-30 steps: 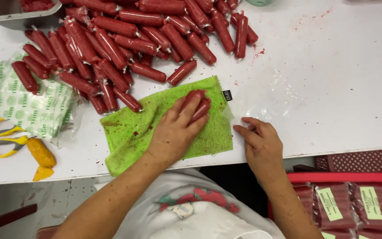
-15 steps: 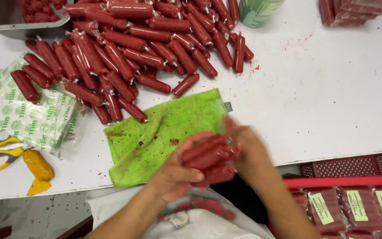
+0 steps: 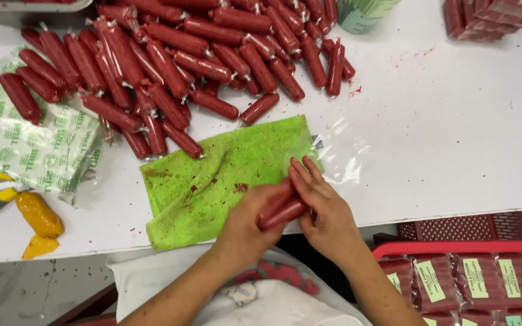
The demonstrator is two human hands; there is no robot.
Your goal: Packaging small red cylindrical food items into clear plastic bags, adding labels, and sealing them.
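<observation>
Both hands gripping a sausage bundle (image 3: pixel 282 212) over green cloth (image 3: pixel 212 181): L hand (image 3: pixel 255 223) wrapped round it, R hand (image 3: pixel 324 211) cupping. Bagging step imo; next needs clear bag (image 3: pixel 339 151) mouth opened.

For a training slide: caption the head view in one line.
Both hands, left and right, grip red sausages over a green cloth beside a clear bag.
</observation>
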